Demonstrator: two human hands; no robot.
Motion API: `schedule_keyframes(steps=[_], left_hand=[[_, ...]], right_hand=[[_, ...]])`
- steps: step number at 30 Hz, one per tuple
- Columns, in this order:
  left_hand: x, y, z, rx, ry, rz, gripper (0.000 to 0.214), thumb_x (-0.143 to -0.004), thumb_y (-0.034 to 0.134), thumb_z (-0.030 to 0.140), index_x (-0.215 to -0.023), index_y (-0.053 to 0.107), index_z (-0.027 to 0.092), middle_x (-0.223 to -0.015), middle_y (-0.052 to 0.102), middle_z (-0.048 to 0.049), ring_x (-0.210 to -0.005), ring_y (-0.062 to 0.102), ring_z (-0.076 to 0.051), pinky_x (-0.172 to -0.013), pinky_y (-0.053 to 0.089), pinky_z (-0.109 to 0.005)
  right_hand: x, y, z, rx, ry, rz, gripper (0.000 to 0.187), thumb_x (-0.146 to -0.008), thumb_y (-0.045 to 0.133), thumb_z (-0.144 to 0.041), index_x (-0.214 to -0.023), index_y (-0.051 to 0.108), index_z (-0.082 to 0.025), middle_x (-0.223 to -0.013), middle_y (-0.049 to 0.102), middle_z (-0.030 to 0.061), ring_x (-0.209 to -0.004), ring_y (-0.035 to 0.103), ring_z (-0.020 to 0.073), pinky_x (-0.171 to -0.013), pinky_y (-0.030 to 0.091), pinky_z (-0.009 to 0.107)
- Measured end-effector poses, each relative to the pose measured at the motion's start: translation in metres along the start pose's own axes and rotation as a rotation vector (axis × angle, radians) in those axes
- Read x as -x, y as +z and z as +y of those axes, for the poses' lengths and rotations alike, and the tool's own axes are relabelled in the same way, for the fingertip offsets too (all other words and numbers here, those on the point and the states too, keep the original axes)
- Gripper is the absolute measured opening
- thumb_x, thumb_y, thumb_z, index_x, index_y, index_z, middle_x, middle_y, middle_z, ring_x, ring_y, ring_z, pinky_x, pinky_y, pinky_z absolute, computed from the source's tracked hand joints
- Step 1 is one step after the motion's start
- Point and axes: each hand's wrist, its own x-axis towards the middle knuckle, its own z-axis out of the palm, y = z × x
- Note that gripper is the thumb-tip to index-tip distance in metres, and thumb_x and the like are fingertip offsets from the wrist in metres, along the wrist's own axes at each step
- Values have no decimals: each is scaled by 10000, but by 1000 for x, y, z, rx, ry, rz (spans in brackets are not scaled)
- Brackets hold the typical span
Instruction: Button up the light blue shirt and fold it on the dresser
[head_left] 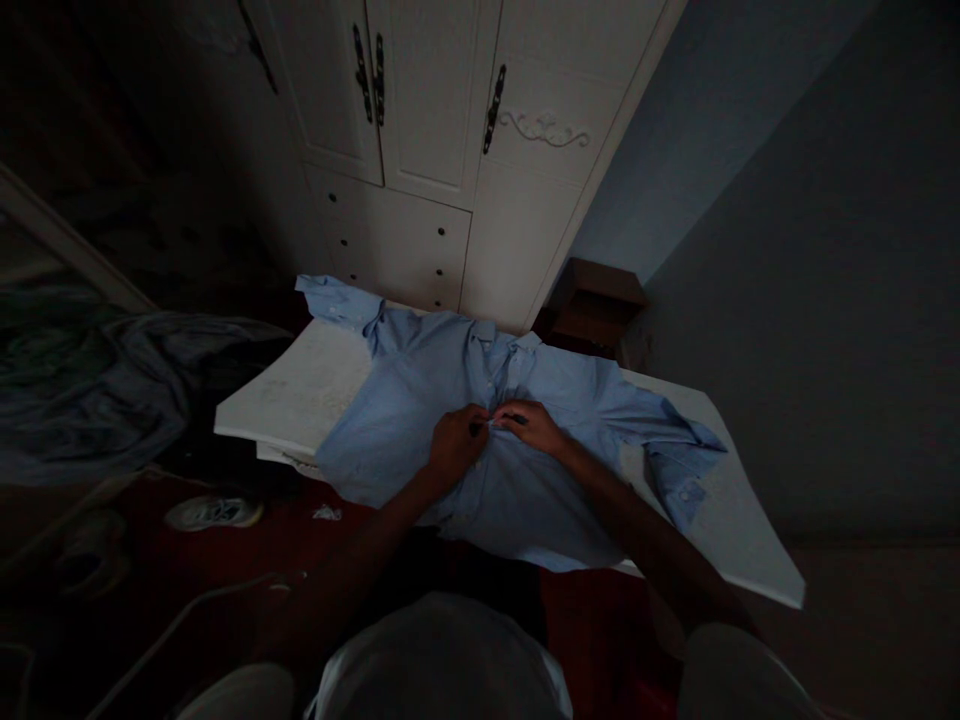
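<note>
A light blue button-up shirt [405,400] lies front side up across a white table [300,385], its collar toward the wardrobe and its sleeves spread to both sides. My left hand [457,440] is closed in a pinch on the front placket, about mid-chest. Right beside it, my right hand [532,425] pinches the same placket from the other side, the fingertips of both hands almost meeting. A button between them is too small and dark to make out. The shirt's lower hem hangs over the near edge of the table.
Behind the table stands a white wardrobe [420,120] with dark handles. A brown box [600,295] is near the wall at the back right. Crumpled cloth [127,390] lies at the left. On the red floor [187,570] rests a shoe [215,513].
</note>
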Motion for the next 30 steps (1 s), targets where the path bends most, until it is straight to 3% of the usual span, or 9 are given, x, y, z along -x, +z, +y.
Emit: schedule_keyframes(steps=[6, 30], left_hand=[[0, 0, 0, -43, 13, 17, 168, -797, 630, 137, -934, 664, 229, -922, 749, -13, -869, 704, -186, -845, 534, -316], [0, 5, 3, -259, 95, 18, 172, -810, 645, 157, -972, 663, 212, -934, 745, -36, -877, 689, -211, -856, 507, -344]], right_hand=[[-1, -1, -1, -82, 106, -32, 220, -911, 574, -361, -905, 722, -198, -882, 742, 46, -815, 681, 168, -758, 512, 275], [1, -1, -1, 24, -51, -35, 241, -972, 491, -369, -936, 670, -212, -891, 714, 58, -822, 665, 173, -776, 526, 309]])
